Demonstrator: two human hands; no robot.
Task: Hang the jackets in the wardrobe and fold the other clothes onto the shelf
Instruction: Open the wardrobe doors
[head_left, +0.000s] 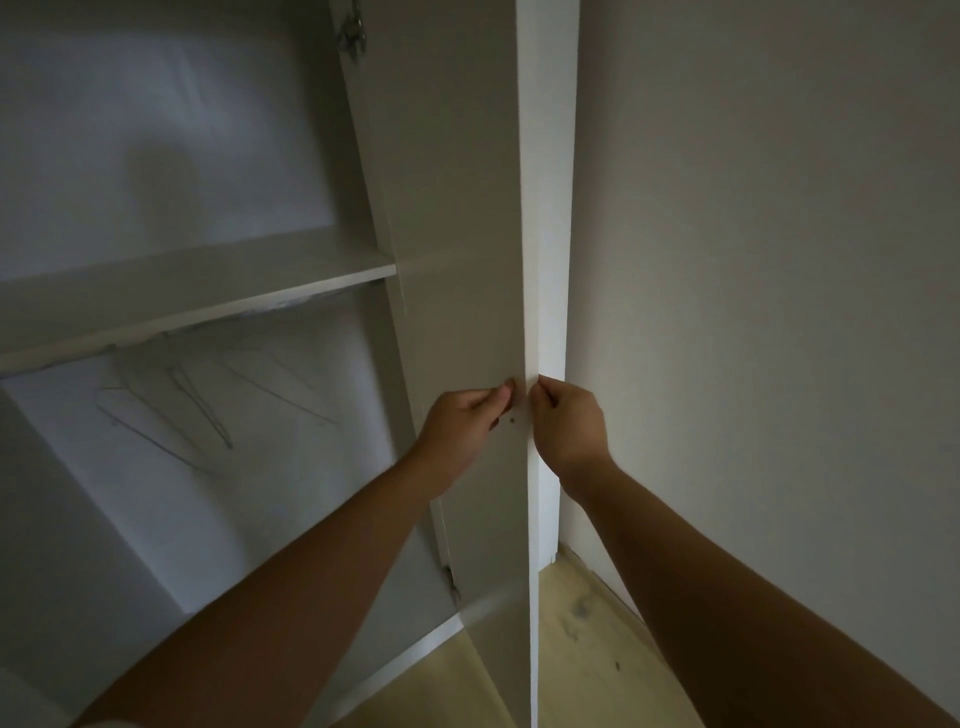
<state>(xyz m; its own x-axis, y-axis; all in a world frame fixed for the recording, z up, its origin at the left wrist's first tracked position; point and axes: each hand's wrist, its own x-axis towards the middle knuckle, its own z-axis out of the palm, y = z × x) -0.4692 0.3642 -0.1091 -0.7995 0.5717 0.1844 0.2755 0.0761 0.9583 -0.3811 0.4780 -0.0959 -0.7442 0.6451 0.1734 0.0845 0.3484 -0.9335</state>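
Note:
An open white wardrobe fills the left of the view, with one shelf (208, 296) across it. Under the shelf hang several thin wire hangers (202, 410), all bare. The wardrobe door (467, 260) stands open, edge-on toward me. My left hand (462, 421) is on the door's inner face, fingers curled at the front edge. My right hand (566, 421) grips the same edge from the outer side. No jackets or other clothes are in view.
A plain wall (779, 312) runs close along the right of the door. Pale wood floor (587, 649) shows below the door and wall. A hinge (352, 31) sits at the top of the door, another (451, 577) low down.

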